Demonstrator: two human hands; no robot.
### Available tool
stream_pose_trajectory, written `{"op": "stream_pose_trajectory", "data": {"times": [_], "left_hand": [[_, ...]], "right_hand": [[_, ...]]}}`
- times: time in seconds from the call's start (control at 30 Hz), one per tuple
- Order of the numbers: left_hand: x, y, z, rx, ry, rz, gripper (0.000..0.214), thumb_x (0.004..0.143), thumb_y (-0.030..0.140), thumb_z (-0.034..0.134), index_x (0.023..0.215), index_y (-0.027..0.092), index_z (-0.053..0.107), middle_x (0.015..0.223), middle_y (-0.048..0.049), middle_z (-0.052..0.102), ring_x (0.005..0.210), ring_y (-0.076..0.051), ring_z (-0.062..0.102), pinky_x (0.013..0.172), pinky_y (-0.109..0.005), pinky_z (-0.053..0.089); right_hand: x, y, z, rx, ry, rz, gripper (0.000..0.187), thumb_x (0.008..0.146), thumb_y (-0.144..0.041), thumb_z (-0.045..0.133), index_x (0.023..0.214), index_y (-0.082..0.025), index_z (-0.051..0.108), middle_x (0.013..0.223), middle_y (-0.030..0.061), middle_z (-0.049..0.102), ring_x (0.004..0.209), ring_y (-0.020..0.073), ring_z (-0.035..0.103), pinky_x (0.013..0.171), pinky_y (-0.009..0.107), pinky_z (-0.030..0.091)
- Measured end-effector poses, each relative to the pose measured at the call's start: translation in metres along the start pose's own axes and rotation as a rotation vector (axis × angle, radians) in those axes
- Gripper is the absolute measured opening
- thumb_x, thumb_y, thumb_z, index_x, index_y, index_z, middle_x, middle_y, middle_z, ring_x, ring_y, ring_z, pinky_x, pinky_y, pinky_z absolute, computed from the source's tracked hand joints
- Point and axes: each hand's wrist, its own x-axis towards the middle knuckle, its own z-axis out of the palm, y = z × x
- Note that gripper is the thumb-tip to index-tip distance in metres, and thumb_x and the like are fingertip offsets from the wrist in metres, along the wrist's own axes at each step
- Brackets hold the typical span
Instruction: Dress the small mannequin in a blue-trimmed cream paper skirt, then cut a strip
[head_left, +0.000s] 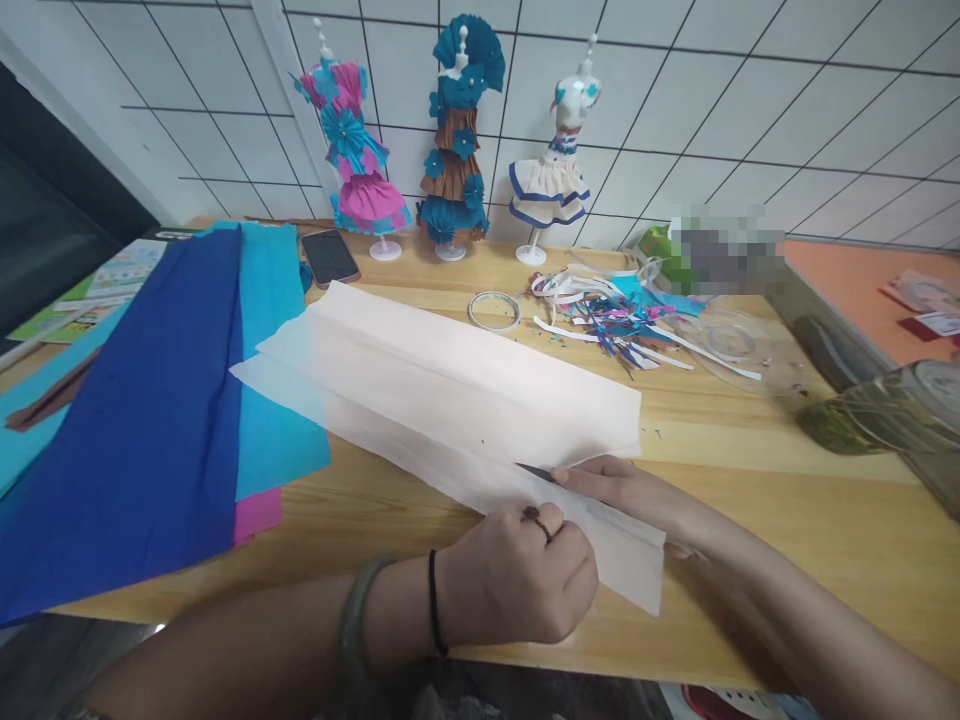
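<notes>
A long sheet of thin white crepe paper lies slanted across the table, split from its right end into an upper part and a near strip. My left hand, wearing a ring, is closed in a pinch on the near strip's edge. From the right, my right hand reaches in between the two parts, closed round what look like scissors. Only a dark blade shows, at the end of the split; the handles are hidden under the hand and paper.
Dark blue crepe paper, with light blue and pink sheets, lies at left. Three dressed mini mannequins stand along the wall. Nearby are a phone, a tape roll, paper scraps and a clear jar.
</notes>
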Motion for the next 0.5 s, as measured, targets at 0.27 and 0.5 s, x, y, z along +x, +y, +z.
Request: {"op": "stream_pose_trajectory", "data": {"times": [0.27,0.5], "left_hand": [[-0.0007,0.0008,0.0003,-0.003,-0.022,0.005,0.010,0.077,0.008,0.049,0.074,0.010,0.058,0.061,-0.0026,0.048,0.053,-0.014,0.044,0.042,-0.027,0.033],[-0.0018,0.0013,-0.0003,-0.010,-0.021,0.006,0.010,0.078,0.009,0.049,0.075,0.009,0.059,0.061,-0.0028,0.049,0.053,-0.014,0.046,0.042,-0.027,0.034]], "right_hand": [[0.0015,0.0030,-0.0005,-0.039,0.029,0.009,0.048,0.068,-0.063,0.064,0.067,-0.015,0.060,0.054,-0.0028,0.051,0.045,0.0067,0.037,0.042,0.021,0.026],[0.0035,0.0046,-0.0014,-0.030,-0.011,-0.049,0.048,0.070,-0.062,0.063,0.067,-0.015,0.059,0.055,-0.0032,0.051,0.046,0.0065,0.037,0.044,0.022,0.027]]}}
